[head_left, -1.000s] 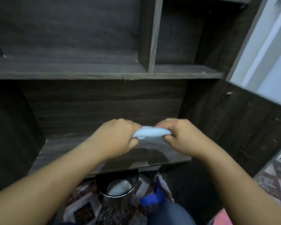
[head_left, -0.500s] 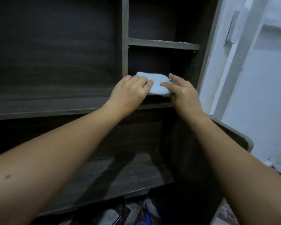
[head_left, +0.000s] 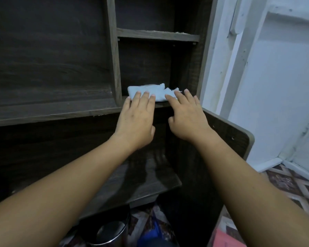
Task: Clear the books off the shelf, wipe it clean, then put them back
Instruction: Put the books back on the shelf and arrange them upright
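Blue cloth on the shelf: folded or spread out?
Folded: the cloth lies as a compact, thick-edged pad on the narrow shelf, left hand and right hand flat on it.

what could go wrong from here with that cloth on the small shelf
1. The blue cloth lies at the front edge of the narrow shelf, held only by flat fingertips. A pull toward the person could drag it off, perhaps down to the metal bin.
2. The left hand and right hand crowd one narrow compartment, so a wide stroke may knock knuckles on the divider.
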Action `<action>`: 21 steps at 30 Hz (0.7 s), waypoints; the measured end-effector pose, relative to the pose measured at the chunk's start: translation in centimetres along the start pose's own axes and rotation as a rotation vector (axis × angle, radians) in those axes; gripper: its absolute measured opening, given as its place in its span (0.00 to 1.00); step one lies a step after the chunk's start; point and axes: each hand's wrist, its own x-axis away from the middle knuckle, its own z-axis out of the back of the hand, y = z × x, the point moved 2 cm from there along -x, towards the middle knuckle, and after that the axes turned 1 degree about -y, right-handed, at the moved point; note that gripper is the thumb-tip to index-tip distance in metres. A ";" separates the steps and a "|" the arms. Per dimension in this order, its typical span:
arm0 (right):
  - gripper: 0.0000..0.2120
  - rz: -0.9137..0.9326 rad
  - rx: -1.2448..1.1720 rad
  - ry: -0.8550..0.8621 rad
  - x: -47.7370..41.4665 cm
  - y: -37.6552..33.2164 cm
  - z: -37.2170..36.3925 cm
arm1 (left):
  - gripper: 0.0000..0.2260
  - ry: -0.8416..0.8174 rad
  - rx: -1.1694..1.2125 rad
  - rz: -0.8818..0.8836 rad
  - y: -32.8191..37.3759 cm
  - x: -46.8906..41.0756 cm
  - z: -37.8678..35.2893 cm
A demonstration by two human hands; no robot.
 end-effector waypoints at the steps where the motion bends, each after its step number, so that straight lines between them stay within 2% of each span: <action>1: 0.32 -0.007 -0.004 -0.001 1.6 0.0 0.4 | 0.36 0.043 0.056 -0.002 0.9 1.3 0.0; 4: 0.29 -0.064 -0.069 -0.046 6.8 0.3 1.3 | 0.29 0.113 0.179 -0.023 3.7 5.2 -0.2; 7: 0.24 -0.114 -0.097 -0.085 12.4 1.4 1.5 | 0.23 0.099 0.283 -0.076 6.8 8.3 -0.9; 13: 0.18 -0.246 0.055 -0.270 23.1 6.1 1.0 | 0.14 0.029 0.472 -0.313 15.3 12.5 -3.1; 16: 0.17 -0.294 0.099 -0.344 27.1 9.0 -0.5 | 0.14 -0.055 0.492 -0.402 19.4 13.6 -4.7; 21: 0.18 -0.395 0.089 -0.478 33.7 14.4 -5.4 | 0.12 -0.294 0.492 -0.543 26.0 15.5 -9.2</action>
